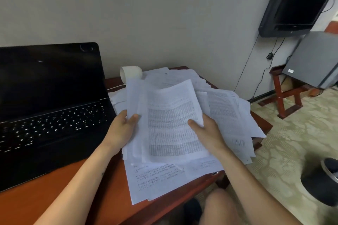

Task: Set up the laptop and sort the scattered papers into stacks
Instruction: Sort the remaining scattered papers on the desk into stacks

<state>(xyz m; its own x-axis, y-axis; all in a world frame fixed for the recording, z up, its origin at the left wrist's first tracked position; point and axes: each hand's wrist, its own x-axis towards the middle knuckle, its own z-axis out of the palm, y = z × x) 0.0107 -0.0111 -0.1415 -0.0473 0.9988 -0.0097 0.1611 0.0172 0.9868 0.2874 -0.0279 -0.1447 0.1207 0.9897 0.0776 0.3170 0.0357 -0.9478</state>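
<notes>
Surface (54, 202): laptop (51, 115) sitting open, far left.
Hands: left hand (120, 129), right hand (206, 133), we are gripping one sheaf (172, 124).
Remaining: heap (230, 115) lying unsorted.

Nothing legible, print on papers (173, 124) blurred, laptop keys (54, 124) too small

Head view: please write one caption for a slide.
Left hand and right hand hold papers over a scattered pile beside an open laptop.
</notes>
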